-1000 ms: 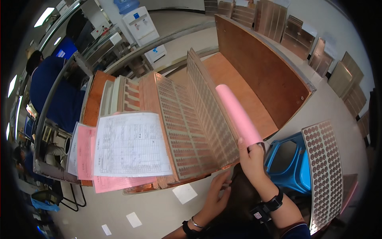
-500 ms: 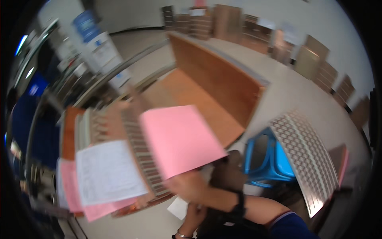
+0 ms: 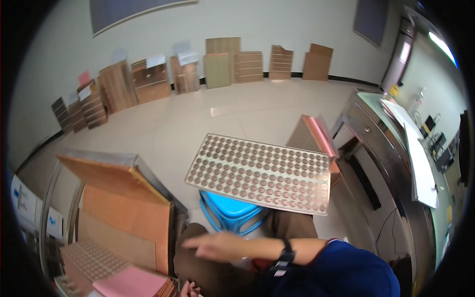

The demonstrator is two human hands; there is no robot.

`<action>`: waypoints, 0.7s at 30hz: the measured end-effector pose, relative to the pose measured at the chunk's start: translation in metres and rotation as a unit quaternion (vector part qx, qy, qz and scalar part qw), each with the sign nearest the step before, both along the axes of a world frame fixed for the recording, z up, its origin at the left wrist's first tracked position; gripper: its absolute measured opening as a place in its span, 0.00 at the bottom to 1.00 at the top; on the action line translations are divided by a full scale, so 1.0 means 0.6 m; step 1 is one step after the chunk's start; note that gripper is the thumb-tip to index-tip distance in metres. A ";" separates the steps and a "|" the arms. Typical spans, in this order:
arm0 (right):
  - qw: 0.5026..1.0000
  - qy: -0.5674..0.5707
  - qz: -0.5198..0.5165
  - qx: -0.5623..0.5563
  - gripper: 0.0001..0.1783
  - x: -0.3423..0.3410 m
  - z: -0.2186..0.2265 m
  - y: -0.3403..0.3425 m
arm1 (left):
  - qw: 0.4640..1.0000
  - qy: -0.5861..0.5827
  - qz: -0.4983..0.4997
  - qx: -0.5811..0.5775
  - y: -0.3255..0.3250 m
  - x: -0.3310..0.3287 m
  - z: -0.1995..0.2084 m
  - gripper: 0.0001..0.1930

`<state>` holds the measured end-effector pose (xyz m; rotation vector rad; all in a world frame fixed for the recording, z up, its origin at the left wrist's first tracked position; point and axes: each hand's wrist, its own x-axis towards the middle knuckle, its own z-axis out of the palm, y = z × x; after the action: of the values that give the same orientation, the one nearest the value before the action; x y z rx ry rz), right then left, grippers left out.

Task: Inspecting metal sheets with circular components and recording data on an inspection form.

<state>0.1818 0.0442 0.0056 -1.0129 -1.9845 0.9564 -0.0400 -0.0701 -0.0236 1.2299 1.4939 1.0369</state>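
My right hand [image 3: 213, 246], with a dark band on its wrist, hovers over my lap with the fingers stretched out and nothing in them. A rectangular panel [image 3: 260, 172] covered in rows of round copper-coloured spots lies on a blue plastic stool [image 3: 232, 205], just beyond that hand. Only a few fingers of my left hand [image 3: 190, 289] show at the lower edge, beside a stack of boards; the rest is cut off. On that stack lies a pink sheet [image 3: 131, 282], next to another spotted panel [image 3: 91, 260].
An orange-brown wooden rack [image 3: 123, 218] with a raised side stands at my left. Right of the stool are a pink-edged bundle of boards [image 3: 321, 136] and a metal desk [image 3: 368, 126] with papers. Several panels [image 3: 217, 69] lean along the far wall.
The view has swung to the right. My right hand has come away from the pink sheet and moved toward the stool, where the spotted panel now faces me.
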 end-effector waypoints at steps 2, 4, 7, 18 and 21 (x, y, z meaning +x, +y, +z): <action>0.966 -0.113 -0.202 -0.115 0.19 0.126 0.003 -0.002 | 1.000 -0.007 -0.016 0.009 0.013 0.012 0.006 0.16; 0.901 -0.034 -0.430 -0.053 0.19 0.283 -0.049 -0.015 | 0.997 -0.013 -0.074 0.024 0.032 0.046 0.024 0.16; 0.762 -0.171 -0.618 0.086 0.27 0.452 -0.059 -0.070 | 0.989 -0.007 -0.138 0.044 0.051 0.090 0.041 0.16; 0.705 0.443 -0.526 -0.174 0.18 0.494 -0.126 -0.164 | 0.953 -0.080 -0.281 -0.079 0.073 0.226 0.010 0.17; 0.727 0.463 -0.410 -0.298 0.25 0.408 -0.111 -0.200 | 0.942 -0.196 -0.225 -0.151 0.086 0.251 0.001 0.23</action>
<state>0.4264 -0.0759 -0.0613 -1.2120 -0.2829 1.2160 0.1104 -0.0187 -0.0230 1.0063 0.9578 0.6629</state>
